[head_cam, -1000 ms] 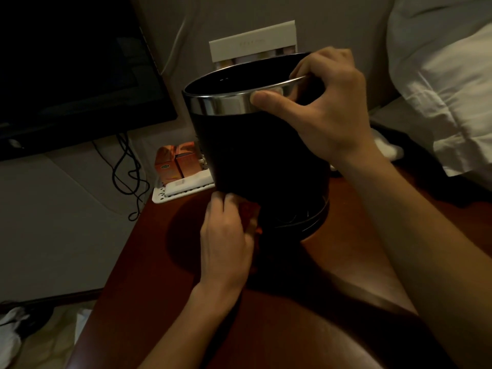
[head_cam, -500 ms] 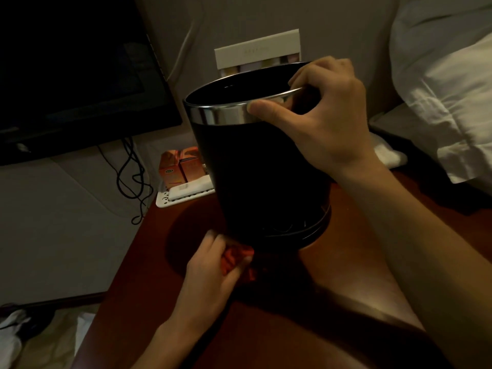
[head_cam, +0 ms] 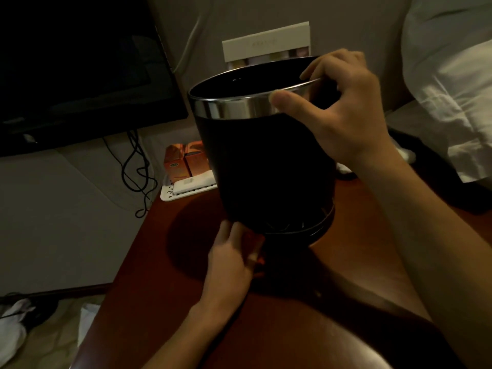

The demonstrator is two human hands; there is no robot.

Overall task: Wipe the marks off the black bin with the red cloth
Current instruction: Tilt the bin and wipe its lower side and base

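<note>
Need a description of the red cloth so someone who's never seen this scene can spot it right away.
Start at the black bin tilted on the reddish wooden table, its shiny metal rim gripped by the right hand. At the bin's lower edge, on the near side, the left hand holds the red cloth. Only a small bright red-orange scrap shows between the fingers, brighter than the dark table.

A dim bedroom, likely a hotel room: white pillows [head_cam: 450,83] lie beside a reddish wooden bedside table [head_cam: 159,262], a dark television [head_cam: 74,65] stands nearby, and a white tray [head_cam: 183,191] holds small orange packets [head_cam: 183,161].
</note>
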